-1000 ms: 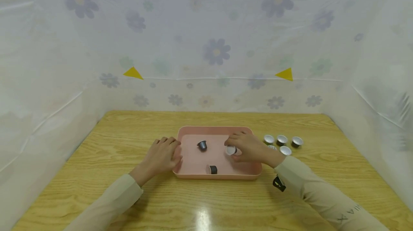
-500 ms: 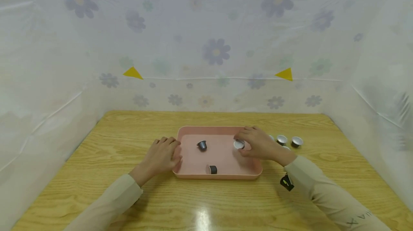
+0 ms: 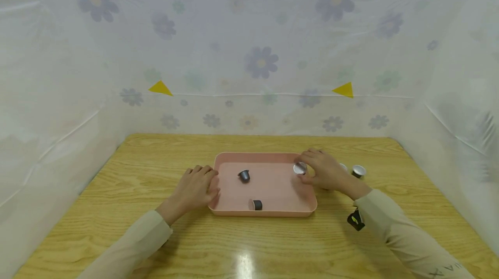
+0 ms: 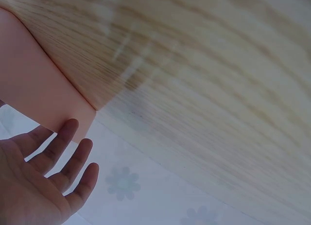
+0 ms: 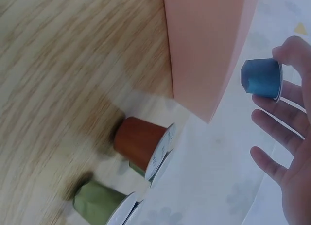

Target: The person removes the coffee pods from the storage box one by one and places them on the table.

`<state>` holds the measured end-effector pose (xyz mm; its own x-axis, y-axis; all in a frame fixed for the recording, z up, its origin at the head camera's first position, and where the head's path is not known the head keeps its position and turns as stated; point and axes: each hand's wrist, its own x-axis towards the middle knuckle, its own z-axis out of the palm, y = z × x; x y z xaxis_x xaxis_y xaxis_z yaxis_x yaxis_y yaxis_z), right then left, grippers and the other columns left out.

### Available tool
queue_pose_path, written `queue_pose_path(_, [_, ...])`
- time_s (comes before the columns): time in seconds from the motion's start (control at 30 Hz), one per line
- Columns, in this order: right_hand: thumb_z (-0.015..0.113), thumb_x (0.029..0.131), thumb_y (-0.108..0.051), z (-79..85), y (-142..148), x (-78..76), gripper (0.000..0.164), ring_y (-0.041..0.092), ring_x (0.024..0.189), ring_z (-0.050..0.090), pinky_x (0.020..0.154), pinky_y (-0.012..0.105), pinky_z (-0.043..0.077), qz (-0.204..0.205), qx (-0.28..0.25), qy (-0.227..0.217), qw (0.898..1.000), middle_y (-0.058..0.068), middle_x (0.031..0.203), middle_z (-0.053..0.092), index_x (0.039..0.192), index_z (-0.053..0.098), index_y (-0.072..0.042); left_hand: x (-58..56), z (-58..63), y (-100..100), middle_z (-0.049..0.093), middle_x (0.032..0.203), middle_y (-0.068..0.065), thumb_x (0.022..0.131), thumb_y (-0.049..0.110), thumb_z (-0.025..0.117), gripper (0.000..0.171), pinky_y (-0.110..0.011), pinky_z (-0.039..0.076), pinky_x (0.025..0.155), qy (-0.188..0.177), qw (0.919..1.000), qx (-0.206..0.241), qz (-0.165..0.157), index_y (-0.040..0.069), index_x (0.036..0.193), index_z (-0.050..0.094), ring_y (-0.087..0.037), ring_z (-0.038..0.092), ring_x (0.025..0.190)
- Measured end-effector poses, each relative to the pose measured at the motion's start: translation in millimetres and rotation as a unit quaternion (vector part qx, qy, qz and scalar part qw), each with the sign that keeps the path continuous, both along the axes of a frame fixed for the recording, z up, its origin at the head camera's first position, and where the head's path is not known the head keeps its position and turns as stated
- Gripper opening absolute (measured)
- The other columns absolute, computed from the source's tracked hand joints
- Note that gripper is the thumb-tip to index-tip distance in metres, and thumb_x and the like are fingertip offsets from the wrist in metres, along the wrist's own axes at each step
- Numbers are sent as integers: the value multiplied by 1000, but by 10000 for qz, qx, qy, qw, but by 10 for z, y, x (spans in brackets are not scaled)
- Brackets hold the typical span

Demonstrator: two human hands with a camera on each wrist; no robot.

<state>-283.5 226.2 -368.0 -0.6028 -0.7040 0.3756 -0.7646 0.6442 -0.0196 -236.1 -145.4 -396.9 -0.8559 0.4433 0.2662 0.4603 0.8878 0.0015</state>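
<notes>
The right hand (image 3: pixel 323 168) gripped a blue coffee pod (image 5: pixel 263 78) between thumb and forefinger at its wide rim, the other fingers spread away from it. That lip probably gave a surer hold than the smooth, tapering side would have, and it left the foil lid facing up and the narrow base unobstructed. The pod was at the right end of the pink tray (image 3: pixel 265 214), towards the far corner; its exact height could not be told.

The left hand (image 3: pixel 198 188) grasped nothing: its fingers lay loosely bent at the tray's left rim, most likely to keep the tray from sliding.

Inside the tray, a dark pod (image 3: pixel 244 176) lay tilted left of the middle, and a black pod (image 3: pixel 257 205) lay on its side by the near wall, which would stop it rolling further that way.

Outside, beyond the tray's right wall, a brown pod (image 5: pixel 138 142) and a green pod (image 5: pixel 99 203) stood lid up on the wooden table (image 3: pixel 117 227), other pods (image 5: pixel 165 166) partly hidden behind them. Standing on their bases, they seemed steady, with their rims easy to pinch. At the back hung a flowered curtain (image 3: pixel 234 32).
</notes>
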Motion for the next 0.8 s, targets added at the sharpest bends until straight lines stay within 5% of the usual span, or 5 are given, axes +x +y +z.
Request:
queue_pose_path(0.23, [70, 77, -28, 28, 126, 28, 36, 23, 101, 57, 87, 48, 42, -290, 32, -184, 9994, 2, 105, 63, 109, 62, -12, -11, -12, 1, 60, 110, -5, 80, 38, 63, 42, -46, 46, 82, 147, 9999, -72, -17, 11, 111, 62, -28, 56, 99])
queue_pose_path(0.8, [71, 74, -23, -74, 422, 50, 34, 25, 93, 58, 81, 50, 44, -486, -130, 205, 9985, 6, 99, 63, 103, 63, -8, -21, -27, 3, 60, 110, -5, 82, 39, 61, 41, -46, 46, 83, 145, 9998, -116, -29, 11, 112, 62, -28, 56, 101])
